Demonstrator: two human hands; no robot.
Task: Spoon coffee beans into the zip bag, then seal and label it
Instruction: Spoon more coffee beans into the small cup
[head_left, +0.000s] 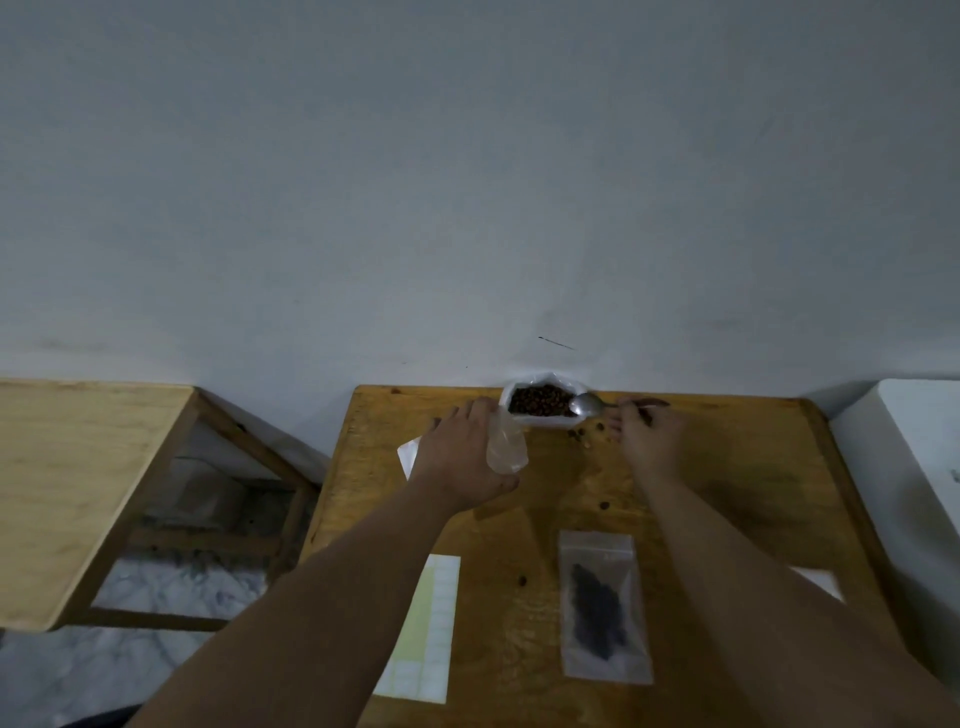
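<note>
- Coffee beans (540, 401) fill an open white sack (544, 423) standing at the far edge of the worktop (727, 493), against the wall.
- The zip bag (506, 447) to be filled is clear and looks empty. It is held upright just left of the sack, touching it or nearly so, with the left hand (457, 457) and its fingers wrapped round it.
- The right hand (649, 436) pinches the handle of a spoon (589, 404) between its fingers. The spoon's bowl sits at the sack's right rim and looks empty, though that is hard to tell.
- Risk: the zip bag's mouth appears slack and narrow, so a heaped spoonful tipped from the side could miss it and scatter.
- Risk: the grip sits low on thin film, so the top may fold shut as the spoon arrives.
- Risk: the sack stands unsupported, and a hard dig with the spoon could tip it.
- Risk: stray beans (587, 434) lie loose under the spoon's path. A forearm sweeping across could roll them off the worktop.
- Counts: one sack of beans and one spoon.
- Two zip bags: the one in hand, and a filled zip bag (602, 608) lying flat nearer the person.
- One label sheet (421, 623) beside the left forearm.
- Two white slips (408, 454), one under the left hand and one by the right forearm.
- A small cluster of loose beans near the right hand, plus two lone ones farther down. The exact number in the cluster is too small to tell.
</note>
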